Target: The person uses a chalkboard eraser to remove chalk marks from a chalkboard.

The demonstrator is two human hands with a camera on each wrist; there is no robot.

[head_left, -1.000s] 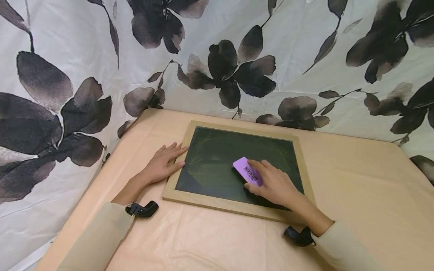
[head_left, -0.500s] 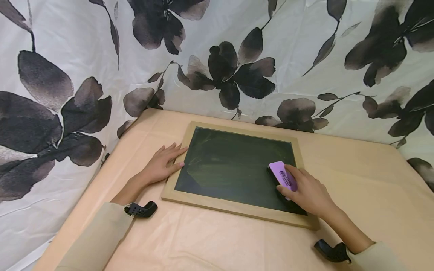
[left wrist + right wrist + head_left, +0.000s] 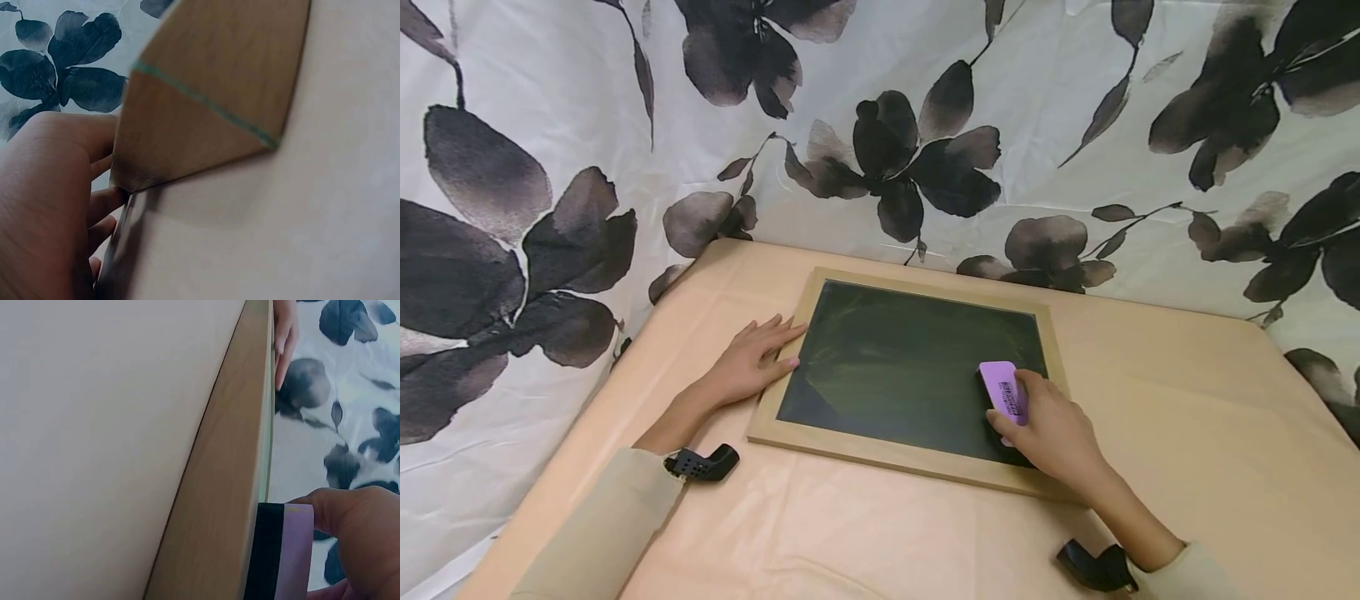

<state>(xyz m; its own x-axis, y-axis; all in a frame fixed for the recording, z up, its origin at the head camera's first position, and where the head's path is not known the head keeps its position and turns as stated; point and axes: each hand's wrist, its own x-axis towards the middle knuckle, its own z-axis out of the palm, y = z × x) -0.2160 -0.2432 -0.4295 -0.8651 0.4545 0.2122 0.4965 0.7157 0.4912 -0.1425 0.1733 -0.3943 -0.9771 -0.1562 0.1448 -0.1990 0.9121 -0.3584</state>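
A wood-framed chalkboard (image 3: 917,367) lies on the table, its dark surface bearing faint yellowish smears. In my right hand (image 3: 1056,425) I grip a purple chalkboard eraser (image 3: 997,385) with a dark felt underside, thumb on one side and fingers on the other. The felt rests against the board's right part, as the right wrist view shows with the eraser (image 3: 295,550) beside the wooden frame (image 3: 219,462). My left hand (image 3: 752,358) lies with spread, fairly straight fingers on the frame's left edge. Close up in the left wrist view, the left hand (image 3: 50,206) touches the frame (image 3: 200,94).
A peach cloth covers the table (image 3: 1165,433) around the board. Behind and to the left hangs a white curtain (image 3: 1060,100) with dark flower prints. Each wrist wears a black camera, such as the left wrist camera (image 3: 703,464).
My right hand slid the eraser rightward across the board, then slightly back left in the last half second. The left hand stays on the frame.
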